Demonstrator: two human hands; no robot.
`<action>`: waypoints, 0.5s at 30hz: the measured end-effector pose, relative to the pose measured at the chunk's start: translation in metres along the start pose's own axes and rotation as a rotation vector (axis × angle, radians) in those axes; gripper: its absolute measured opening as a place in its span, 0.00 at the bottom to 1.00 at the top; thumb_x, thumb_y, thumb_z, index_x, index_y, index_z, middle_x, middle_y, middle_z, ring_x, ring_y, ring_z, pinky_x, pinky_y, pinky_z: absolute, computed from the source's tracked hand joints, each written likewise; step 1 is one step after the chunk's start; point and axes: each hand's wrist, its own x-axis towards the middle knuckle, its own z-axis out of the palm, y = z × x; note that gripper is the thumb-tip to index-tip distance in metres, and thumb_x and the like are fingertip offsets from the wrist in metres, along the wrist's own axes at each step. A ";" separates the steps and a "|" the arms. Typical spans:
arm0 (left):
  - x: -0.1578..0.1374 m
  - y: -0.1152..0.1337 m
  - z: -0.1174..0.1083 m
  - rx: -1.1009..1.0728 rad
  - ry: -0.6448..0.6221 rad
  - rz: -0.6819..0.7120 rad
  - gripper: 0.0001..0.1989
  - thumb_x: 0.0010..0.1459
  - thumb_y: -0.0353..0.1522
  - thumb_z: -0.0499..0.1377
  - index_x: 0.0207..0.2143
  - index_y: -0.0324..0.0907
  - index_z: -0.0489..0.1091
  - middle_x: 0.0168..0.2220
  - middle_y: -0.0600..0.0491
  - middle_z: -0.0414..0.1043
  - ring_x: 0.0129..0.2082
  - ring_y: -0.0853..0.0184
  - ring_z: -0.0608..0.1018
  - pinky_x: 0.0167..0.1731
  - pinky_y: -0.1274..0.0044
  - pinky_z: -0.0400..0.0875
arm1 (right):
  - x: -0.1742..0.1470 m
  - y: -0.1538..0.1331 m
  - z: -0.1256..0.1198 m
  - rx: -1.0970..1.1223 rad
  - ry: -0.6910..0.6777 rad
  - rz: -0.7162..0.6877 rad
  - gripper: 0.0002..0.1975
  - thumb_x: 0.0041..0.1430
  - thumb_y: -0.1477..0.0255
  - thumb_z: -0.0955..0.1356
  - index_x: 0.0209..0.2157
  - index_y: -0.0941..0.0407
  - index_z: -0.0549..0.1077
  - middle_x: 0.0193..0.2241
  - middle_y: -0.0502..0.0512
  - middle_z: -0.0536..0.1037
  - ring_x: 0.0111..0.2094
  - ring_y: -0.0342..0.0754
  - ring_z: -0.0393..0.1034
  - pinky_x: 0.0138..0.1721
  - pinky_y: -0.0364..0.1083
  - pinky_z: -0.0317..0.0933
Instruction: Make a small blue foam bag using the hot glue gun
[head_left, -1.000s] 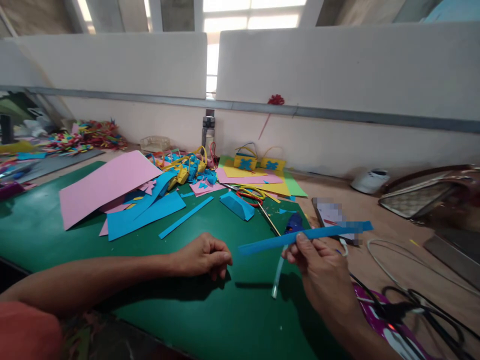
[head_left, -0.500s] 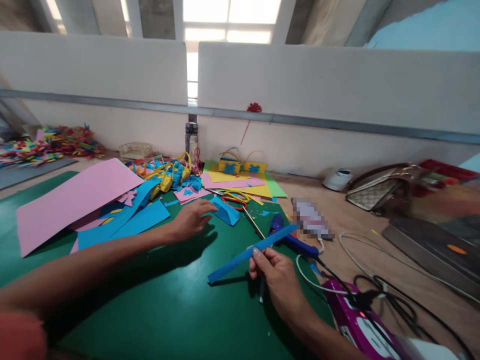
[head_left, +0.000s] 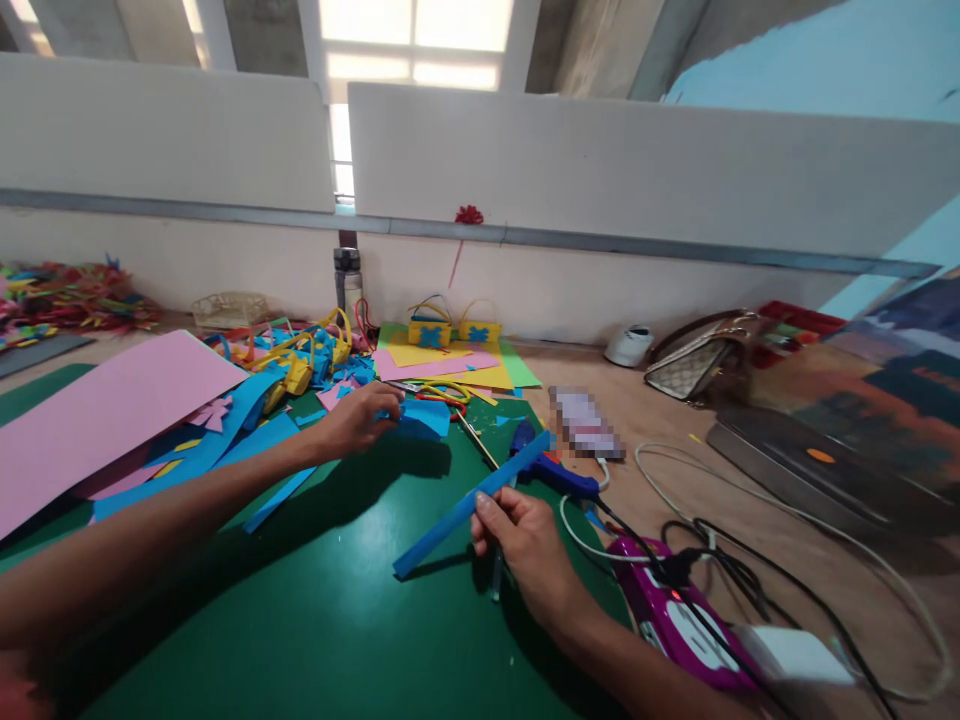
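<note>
While a brown tabletop (head_left: 577, 365) runs back to the wall, a green mat (head_left: 337, 610) covers its near part. On the mat's left lies the broadest sheet, a pink sheet (head_left: 112, 420), overlapping blue sheets (head_left: 259, 440) and scraps. To the right, beyond the mat, rest a dark case (head_left: 817, 470) with an orange oval and, behind it, a checked handbag (head_left: 701, 368). Nearer stands a magenta power strip (head_left: 697, 632) with a black plug in it, just beside the mat's right edge.

Above the mat, the right hand (head_left: 529, 540) has its grip pinched, thumb on top, around the middle of a blue paper strip (head_left: 442, 530). That strip slants up to the right, its far end overlapping, in this view, a blue glue gun (head_left: 562, 475) lying by the mat's edge. The left hand (head_left: 360, 415) reaches across to a folded blue paper piece (head_left: 426, 420); its fingertips seem to meet the near end, but whether that grip is closed cannot be told.

Behind them, yellow scissor handles (head_left: 442, 382) lie near two small yellow paper bags (head_left: 430, 333) bearing blue cutouts, both standing against the wall.
</note>
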 end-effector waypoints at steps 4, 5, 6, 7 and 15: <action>-0.027 0.033 -0.012 -0.128 0.151 0.017 0.02 0.54 0.28 0.56 0.28 0.39 0.66 0.32 0.50 0.72 0.33 0.68 0.74 0.36 0.77 0.68 | 0.000 -0.003 0.002 0.070 -0.041 0.025 0.15 0.50 0.62 0.67 0.33 0.60 0.72 0.19 0.49 0.74 0.17 0.40 0.64 0.19 0.40 0.57; -0.033 0.042 -0.010 -0.162 0.211 0.020 0.03 0.55 0.28 0.55 0.28 0.39 0.66 0.29 0.51 0.71 0.31 0.69 0.73 0.34 0.78 0.67 | 0.000 -0.004 0.003 0.086 -0.042 0.023 0.18 0.50 0.62 0.67 0.40 0.60 0.71 0.21 0.50 0.75 0.17 0.40 0.64 0.20 0.40 0.58; -0.040 0.050 -0.008 -0.172 0.241 0.020 0.02 0.55 0.28 0.55 0.28 0.39 0.66 0.27 0.52 0.70 0.29 0.70 0.73 0.32 0.79 0.67 | -0.001 -0.005 0.003 0.097 -0.037 0.014 0.23 0.51 0.63 0.66 0.47 0.60 0.68 0.22 0.50 0.76 0.17 0.40 0.65 0.20 0.41 0.59; -0.046 0.057 -0.004 -0.173 0.258 0.026 0.02 0.55 0.27 0.55 0.28 0.39 0.65 0.26 0.53 0.70 0.27 0.71 0.72 0.29 0.80 0.66 | -0.002 -0.006 0.004 0.101 -0.032 -0.003 0.27 0.52 0.62 0.66 0.52 0.61 0.64 0.24 0.51 0.76 0.18 0.40 0.65 0.21 0.41 0.60; -0.069 0.095 -0.004 -0.460 0.132 -0.113 0.04 0.56 0.29 0.55 0.28 0.39 0.65 0.26 0.54 0.69 0.26 0.72 0.70 0.29 0.81 0.63 | -0.010 -0.006 0.001 0.067 -0.036 -0.255 0.29 0.56 0.54 0.62 0.54 0.58 0.62 0.28 0.51 0.73 0.28 0.45 0.70 0.32 0.46 0.65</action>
